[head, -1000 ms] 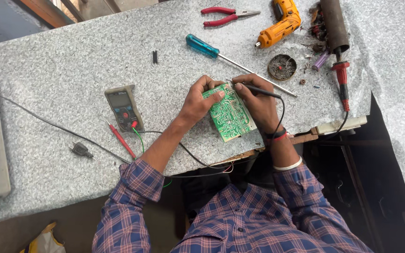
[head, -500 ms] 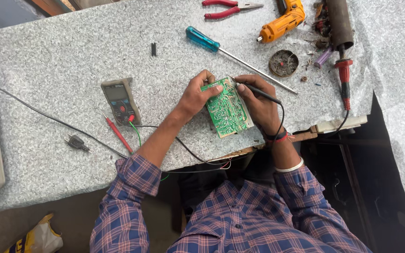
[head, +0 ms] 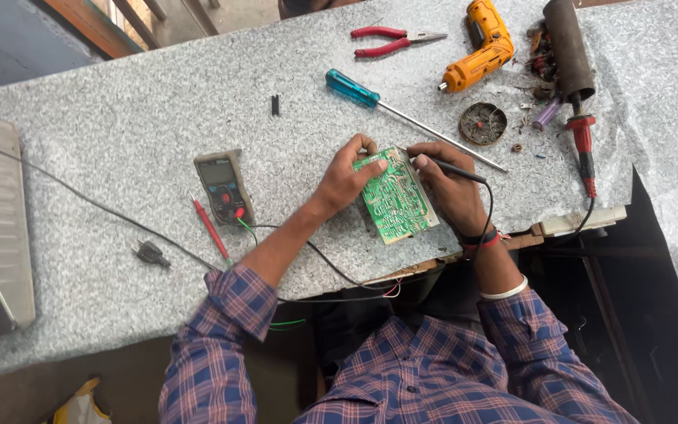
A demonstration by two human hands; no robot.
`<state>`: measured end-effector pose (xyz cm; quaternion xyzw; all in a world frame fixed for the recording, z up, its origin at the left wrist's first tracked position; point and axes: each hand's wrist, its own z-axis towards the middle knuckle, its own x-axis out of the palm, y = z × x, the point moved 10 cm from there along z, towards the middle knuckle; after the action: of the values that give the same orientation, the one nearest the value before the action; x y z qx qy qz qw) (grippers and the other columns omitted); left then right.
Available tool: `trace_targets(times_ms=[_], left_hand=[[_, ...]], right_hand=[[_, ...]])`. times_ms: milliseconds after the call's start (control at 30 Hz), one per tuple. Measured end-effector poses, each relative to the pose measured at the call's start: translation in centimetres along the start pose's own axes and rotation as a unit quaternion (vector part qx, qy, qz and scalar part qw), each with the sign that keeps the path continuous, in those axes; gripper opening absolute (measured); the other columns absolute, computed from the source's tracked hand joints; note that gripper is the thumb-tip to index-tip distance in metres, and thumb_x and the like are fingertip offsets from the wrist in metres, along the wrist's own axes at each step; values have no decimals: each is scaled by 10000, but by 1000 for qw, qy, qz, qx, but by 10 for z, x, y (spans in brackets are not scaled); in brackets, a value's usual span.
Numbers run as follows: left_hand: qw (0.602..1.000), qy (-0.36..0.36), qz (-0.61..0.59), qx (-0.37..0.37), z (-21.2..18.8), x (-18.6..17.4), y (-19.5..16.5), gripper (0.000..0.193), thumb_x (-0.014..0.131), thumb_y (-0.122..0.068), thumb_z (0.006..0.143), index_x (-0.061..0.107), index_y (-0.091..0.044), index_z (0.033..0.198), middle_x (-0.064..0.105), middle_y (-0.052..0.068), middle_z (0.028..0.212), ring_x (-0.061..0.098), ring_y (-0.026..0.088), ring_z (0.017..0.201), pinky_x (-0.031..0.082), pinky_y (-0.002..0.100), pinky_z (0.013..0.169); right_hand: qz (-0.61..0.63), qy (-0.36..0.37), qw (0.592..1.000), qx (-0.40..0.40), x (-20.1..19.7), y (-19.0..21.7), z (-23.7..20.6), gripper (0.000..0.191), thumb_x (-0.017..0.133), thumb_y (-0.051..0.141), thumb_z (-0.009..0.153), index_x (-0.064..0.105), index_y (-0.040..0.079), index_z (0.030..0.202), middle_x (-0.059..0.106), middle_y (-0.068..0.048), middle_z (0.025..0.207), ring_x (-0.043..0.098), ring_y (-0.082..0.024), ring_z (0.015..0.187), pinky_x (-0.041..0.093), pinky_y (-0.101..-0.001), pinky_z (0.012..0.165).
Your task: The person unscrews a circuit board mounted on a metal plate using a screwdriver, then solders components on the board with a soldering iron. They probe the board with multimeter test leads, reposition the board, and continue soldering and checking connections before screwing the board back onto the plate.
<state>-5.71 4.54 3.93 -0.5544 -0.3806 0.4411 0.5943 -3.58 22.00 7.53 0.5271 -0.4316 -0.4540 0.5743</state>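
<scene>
Pretty bright, soft daylight all over the speckled bench (head: 119,157), no harsh glare anywhere. Shadows are faint, just small ones under the hands. Sharp in the middle, and the space under the bench goes really dark.

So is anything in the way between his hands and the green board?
Nothing visible is. The left hand already grips the green circuit board at its upper left edge, and the right hand rests on its right side, pressing a black probe toward the top.

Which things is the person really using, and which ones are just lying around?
In use:
left hand steadying green circuit board
right hand holding black probe
multimeter

Lying about:
blue screwdriver
red pliers
yellow drill
soldering iron
</scene>
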Motion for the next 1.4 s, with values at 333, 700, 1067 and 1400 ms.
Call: trace_targets(times_ms=[333,700,1067,1400], left_hand=[[1000,-6,-4,-29,-2,3,12,271,597,-339,1040,531,-78,1067,606,22,947,589,102,894,501,278,774],[998,-37,46,-2,-1,-3,6,301,552,-367,1073,561,-67,1061,601,24,953,584,120,912,504,303,813],[998,-40,28,-40,-4,0,6,257,564,-313,1070,556,-61,1023,580,17,833,533,93,783,458,282,684],[998,-45,48,9,-6,-3,-4,230,567,-277,1079,554,-50,1041,588,18,922,567,96,866,483,288,758]], right_hand=[[-7,-9,1000,18,-5,-5,-2,247,669,186,1023,718,10,1189,667,11,943,541,-41,799,448,-214,702],[-54,-3,997,-55,-1,7,2,236,670,174,1030,722,6,1187,706,-32,1004,598,-80,874,485,-241,765],[-57,9,997,-58,-3,10,0,239,667,171,1018,708,14,1194,717,-34,1030,631,-85,926,511,-245,808],[-37,4,999,-19,2,0,0,228,667,153,1017,717,14,1191,702,-16,1016,603,-64,889,498,-230,790]])
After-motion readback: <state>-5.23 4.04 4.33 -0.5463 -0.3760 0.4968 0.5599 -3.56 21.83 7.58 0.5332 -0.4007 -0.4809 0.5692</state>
